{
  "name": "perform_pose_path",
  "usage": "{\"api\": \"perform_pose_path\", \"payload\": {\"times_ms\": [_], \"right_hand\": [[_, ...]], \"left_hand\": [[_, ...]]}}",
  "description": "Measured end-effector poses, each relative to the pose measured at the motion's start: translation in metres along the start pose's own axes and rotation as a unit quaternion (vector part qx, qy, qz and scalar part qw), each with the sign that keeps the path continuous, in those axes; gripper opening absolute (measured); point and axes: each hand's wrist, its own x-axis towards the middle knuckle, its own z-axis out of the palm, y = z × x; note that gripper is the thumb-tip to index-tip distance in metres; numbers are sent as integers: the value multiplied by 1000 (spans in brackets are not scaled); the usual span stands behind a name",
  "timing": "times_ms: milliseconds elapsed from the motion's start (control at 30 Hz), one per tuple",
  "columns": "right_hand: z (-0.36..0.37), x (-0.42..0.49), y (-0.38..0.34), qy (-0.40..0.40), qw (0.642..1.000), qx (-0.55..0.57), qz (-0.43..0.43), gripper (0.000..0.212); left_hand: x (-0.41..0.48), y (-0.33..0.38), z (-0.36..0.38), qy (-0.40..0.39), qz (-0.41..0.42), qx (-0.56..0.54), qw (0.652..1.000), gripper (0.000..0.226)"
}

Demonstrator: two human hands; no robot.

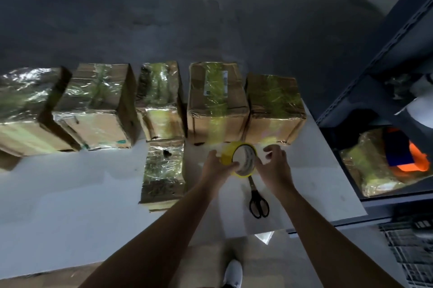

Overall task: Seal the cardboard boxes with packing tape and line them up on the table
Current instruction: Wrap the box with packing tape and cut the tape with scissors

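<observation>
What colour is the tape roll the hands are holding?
Yellow, with a pale inner core; the tape roll shows clearly in the head view.

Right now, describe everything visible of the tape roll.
The tape roll is a yellow ring with a pale inner core and looks like glossy plastic tape. It is held over the table, tilted so its hole faces the camera, just in front of the boxes. The left hand grips its left side. The right hand is at its right edge; whether it pinches the tape is unclear. Scissors lie just nearer.

Dim, soft focus; glare on taped boxes [98, 105]; fisheye-bent edges.
</observation>
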Motion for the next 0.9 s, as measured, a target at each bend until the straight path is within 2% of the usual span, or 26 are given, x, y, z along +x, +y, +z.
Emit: {"api": "perform_pose_path", "payload": {"times_ms": [67, 100, 167, 233, 400, 533, 667, 800, 900], "right_hand": [[6, 2, -14, -66, 997, 24, 33, 44], [10, 2, -20, -101, 993, 54, 42, 45], [17, -2, -34, -149, 980, 119, 50, 36], [26, -5, -50, -161, 977, 132, 31, 29], [44, -10, -87, -105, 991, 69, -54, 40], [55, -14, -110, -82, 991, 71, -75, 39], [66, -20, -127, -73, 991, 58, -96, 37], [76, -27, -138, -63, 992, 57, -96, 34], [82, -30, -144, -58, 992, 56, -100, 33]], "left_hand": [[-2, 1, -21, -17, 36, -26, 999, 70], [-2, 0, -31, -23, 59, -31, 998, 69], [-3, 0, -52, -31, 94, -37, 994, 67], [-4, 2, -71, -40, 118, -21, 992, 73], [-9, 7, -109, -64, 131, -37, 989, 78], [-11, 13, -138, -64, 129, -67, 987, 63], [-4, 10, -165, -42, 169, -11, 985, 62], [2, 5, -188, -7, 218, 51, 975, 46], [6, 2, -200, -1, 256, 108, 961, 43]]}}
